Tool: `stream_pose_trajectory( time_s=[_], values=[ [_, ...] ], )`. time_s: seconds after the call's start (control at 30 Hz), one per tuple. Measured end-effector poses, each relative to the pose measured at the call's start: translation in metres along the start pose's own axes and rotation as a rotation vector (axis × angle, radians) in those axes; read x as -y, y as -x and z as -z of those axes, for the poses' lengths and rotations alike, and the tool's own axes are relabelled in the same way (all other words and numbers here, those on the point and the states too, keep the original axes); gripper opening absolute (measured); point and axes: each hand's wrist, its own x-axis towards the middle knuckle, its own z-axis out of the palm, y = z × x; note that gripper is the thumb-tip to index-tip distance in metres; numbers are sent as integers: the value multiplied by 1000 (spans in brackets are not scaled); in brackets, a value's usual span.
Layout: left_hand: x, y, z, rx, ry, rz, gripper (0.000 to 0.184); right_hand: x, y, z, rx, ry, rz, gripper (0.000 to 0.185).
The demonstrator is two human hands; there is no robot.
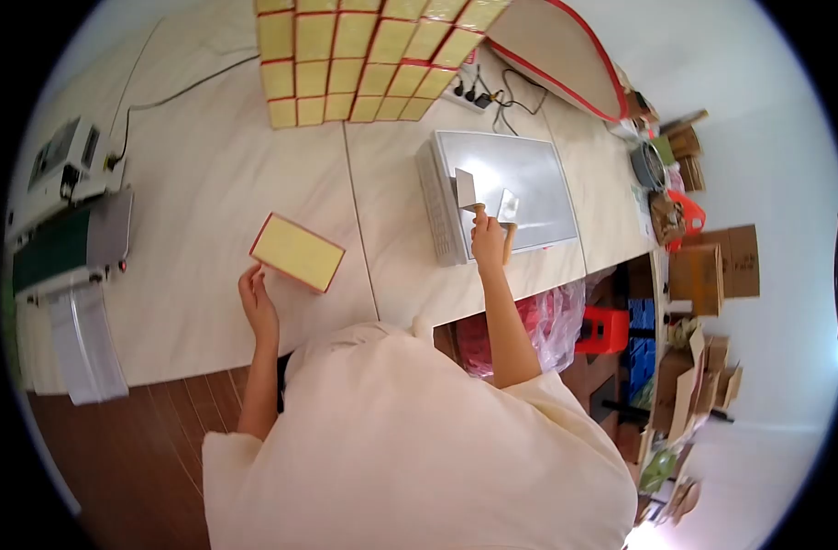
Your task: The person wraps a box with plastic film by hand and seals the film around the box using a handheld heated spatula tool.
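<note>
A yellow box with red edges (297,253) lies at an angle on the table, left of centre. My left hand (259,298) is at its near left corner, fingers apart and not wrapped round it. My right hand (486,240) is closed on the handle of a scraper with a flat metal blade (466,190), held over a flat silver hot-plate-like unit (543,174). Beside that hand is what looks like a second flat blade (508,205) with a wooden handle (509,243), over the unit's near edge. My fingers hide most of the held handle.
A tall stack of yellow boxes (350,50) stands at the back. Behind the silver unit are a power strip (465,94) with cables and a red-rimmed board (566,55). A machine with a green belt (66,243) sits at far left. Shelves with cardboard boxes (699,275) line the right.
</note>
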Motion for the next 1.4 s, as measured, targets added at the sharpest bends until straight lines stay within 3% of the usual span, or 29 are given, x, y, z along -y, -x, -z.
stream_pose_trajectory(
  time_s=[0.1, 0.17, 0.23, 0.3, 0.37, 0.43, 0.47, 0.57, 0.63, 0.7, 0.73, 0.8, 0.93, 1.0, 1.13, 1.23, 1.3, 1.4],
  values=[
    [-6, 4, 10, 24, -57, -13, 29, -24, -16, -12, -108, 25, -32, 47],
    [-9, 0, 18, 28, -105, -19, 27, -24, -18, -15, -125, 203, -34, 49],
    [-5, -3, 23, 27, -87, -23, 26, 7, -9, -3, -33, 249, -114, 40],
    [-6, -5, 28, 22, -103, -39, 25, 34, 13, 2, -175, 621, 138, 40],
    [-3, -4, 29, 2, -120, -52, 24, 59, 29, -8, -228, 507, 237, 39],
    [0, -3, 26, 93, -58, 75, 29, 89, 56, -30, -67, 123, 683, 48],
    [1, 0, 22, 108, 5, 174, 29, 111, 78, -49, 20, -25, 776, 52],
    [20, 6, 11, 256, 135, 454, 41, 188, 148, -68, 368, -100, 916, 66],
    [25, 9, 2, 442, 114, 567, 54, 205, 173, -84, 375, -143, 951, 70],
    [16, 18, -9, 501, 224, 630, 66, 218, 184, -99, 384, 230, 1077, 72],
    [9, 25, -13, 541, 266, 667, 67, 225, 182, -99, 364, 208, 1094, 72],
    [-5, 26, -18, 599, 382, 692, 71, 230, 175, -92, 545, 149, 998, 71],
    [-38, 23, -23, 706, 936, 498, 78, 235, 190, -53, 450, -44, 1032, 68],
    [-51, 10, -15, 697, 1166, 329, 82, 234, 195, -33, 378, -370, 1094, 71],
    [-60, -47, 31, 357, 1051, 284, 92, 208, 183, -16, 434, -550, 998, 83],
    [-113, -60, 43, 395, 1145, 239, 82, 167, 169, -24, 475, -375, 918, 83],
    [-133, -57, 27, 375, 1067, 225, 87, 146, 162, -41, 533, -303, 821, 83],
    [-118, -42, -2, 347, 568, 40, 101, 123, 161, -75, 497, -369, 794, 84]
  ],
)
